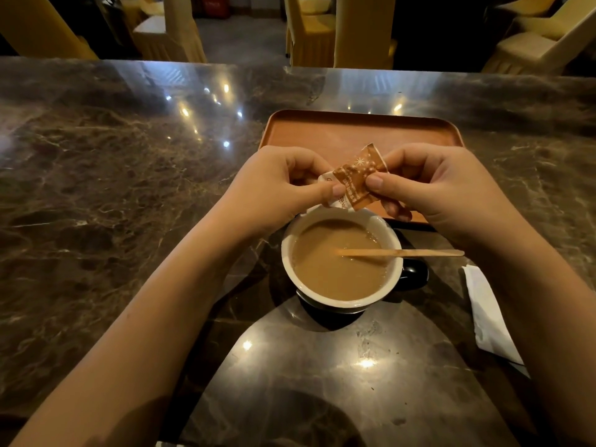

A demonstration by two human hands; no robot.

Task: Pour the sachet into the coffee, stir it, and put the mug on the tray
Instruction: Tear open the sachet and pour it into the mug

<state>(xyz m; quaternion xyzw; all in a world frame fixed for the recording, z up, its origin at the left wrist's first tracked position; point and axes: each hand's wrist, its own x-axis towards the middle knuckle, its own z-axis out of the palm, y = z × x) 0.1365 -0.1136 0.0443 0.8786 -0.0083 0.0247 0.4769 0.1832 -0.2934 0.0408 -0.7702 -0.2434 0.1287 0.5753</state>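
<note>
A small brown and white sachet (pixel 354 179) is pinched from both sides, my left hand (pixel 283 185) on its left end and my right hand (pixel 432 185) on its right end. It hangs just above the far rim of a dark mug (pixel 342 262) with a white inside, full of milky coffee. A wooden stir stick (pixel 403 252) rests in the coffee and leans over the right rim. The mug's handle points right. The orange-brown tray (pixel 358 130) lies just beyond the mug, partly hidden by my hands.
A white paper wrapper or napkin (pixel 487 314) lies on the dark marble counter (pixel 129 175) to the right of the mug. Chairs with yellow covers (pixel 309 30) stand past the counter's far edge.
</note>
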